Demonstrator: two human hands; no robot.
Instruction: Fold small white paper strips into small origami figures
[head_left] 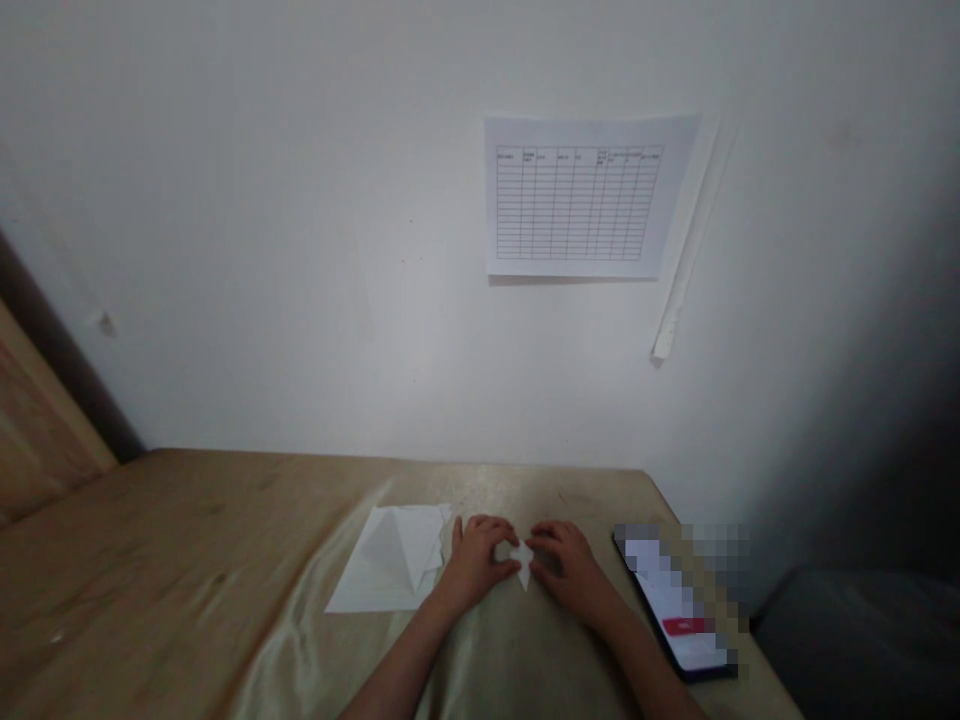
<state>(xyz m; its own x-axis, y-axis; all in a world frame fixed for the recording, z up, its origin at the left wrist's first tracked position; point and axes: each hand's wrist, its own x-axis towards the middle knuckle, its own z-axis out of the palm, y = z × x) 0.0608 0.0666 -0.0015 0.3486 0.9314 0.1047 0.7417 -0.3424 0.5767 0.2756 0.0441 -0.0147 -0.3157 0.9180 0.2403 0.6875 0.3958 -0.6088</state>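
Note:
A small folded piece of white paper lies on the tan table between my two hands. My left hand presses on its left side with curled fingers pinching the paper. On its right side my right hand also has its fingers bent down onto the paper. A pointed tip of the paper sticks out below the fingers. Just left of my left hand lies a stack of white sheets with a folded triangular piece on top.
A phone with a lit screen lies at the table's right edge. A printed table sheet is stuck on the white wall behind. A wooden board leans at the far left. Dark floor drops off to the right.

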